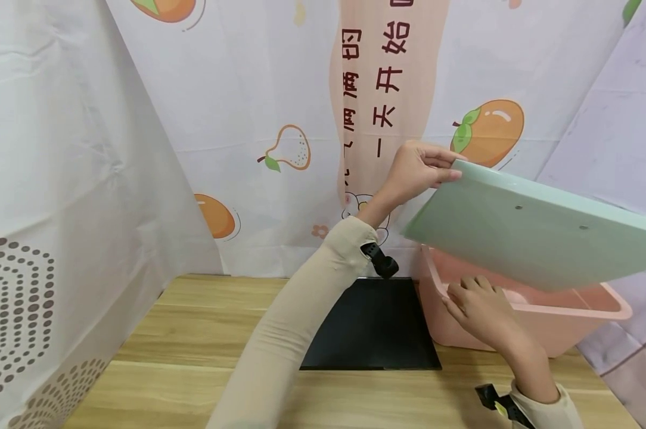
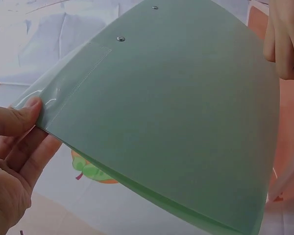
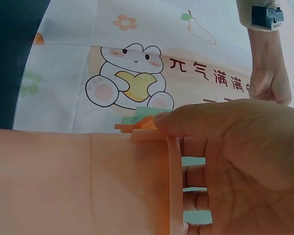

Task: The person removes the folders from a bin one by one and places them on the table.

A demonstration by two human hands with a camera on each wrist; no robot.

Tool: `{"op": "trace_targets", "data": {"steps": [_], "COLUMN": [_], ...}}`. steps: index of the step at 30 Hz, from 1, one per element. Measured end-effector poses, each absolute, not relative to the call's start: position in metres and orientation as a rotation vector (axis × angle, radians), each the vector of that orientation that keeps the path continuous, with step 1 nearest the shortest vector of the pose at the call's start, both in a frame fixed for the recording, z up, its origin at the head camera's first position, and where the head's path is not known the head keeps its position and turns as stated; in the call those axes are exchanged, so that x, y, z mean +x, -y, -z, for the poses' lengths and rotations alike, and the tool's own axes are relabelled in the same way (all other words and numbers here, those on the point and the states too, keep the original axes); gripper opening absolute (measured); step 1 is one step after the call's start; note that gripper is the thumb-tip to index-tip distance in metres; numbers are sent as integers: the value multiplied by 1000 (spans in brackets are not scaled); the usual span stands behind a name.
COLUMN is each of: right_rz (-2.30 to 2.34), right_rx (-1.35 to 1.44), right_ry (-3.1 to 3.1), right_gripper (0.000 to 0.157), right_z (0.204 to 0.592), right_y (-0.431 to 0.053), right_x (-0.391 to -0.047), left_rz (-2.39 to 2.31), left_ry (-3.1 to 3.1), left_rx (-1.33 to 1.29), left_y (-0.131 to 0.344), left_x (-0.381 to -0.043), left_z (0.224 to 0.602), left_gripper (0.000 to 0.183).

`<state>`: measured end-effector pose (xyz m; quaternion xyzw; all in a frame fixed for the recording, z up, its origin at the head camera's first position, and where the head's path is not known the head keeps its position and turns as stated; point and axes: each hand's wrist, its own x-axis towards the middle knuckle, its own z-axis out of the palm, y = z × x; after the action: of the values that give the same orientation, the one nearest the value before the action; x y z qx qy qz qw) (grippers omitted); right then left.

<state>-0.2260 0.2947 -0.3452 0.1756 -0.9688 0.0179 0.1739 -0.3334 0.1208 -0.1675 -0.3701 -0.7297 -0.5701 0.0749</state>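
A pale green folder (image 1: 521, 238) with two small metal rivets hangs tilted above the pink plastic bin (image 1: 527, 330). My left hand (image 1: 416, 173) pinches one corner of this folder, thumb on the near face and fingers behind, as the left wrist view also shows. The folder (image 2: 176, 107) bows slightly, and its lower edges part a little. My right hand (image 1: 484, 313) grips the bin's rim near its front left corner. In the right wrist view, the thumb of the right hand (image 3: 255, 156) lies by the rim, with the fingers partly hidden behind the wall.
A flat black sheet (image 1: 376, 328) lies on the wooden table (image 1: 194, 363), left of the bin. White cloth (image 1: 248, 71) printed with fruit and writing hangs at the back. The folder covers much of the bin's opening.
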Motion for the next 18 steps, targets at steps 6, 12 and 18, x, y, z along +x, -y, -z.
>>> {"op": "trace_targets", "data": {"steps": [6,12,18], "right_rz": [-40,-41,-51], "right_rx": [511,516,516], "right_ry": [2734,2745,2744], "right_gripper": [15,14,13], "right_z": [345,345,345], "right_y": [-295,-295,-295], "right_x": [-226,-226,-226], "left_rz": [1790,1842,1886], "left_ry": [2150,2103,2077], "left_rx": [-1079,-1039,-1004], "left_y": [-107,-96,-86], "left_x": [-331,-333,-332], "left_z": [167,168,169], "left_gripper": [23,25,25]}}
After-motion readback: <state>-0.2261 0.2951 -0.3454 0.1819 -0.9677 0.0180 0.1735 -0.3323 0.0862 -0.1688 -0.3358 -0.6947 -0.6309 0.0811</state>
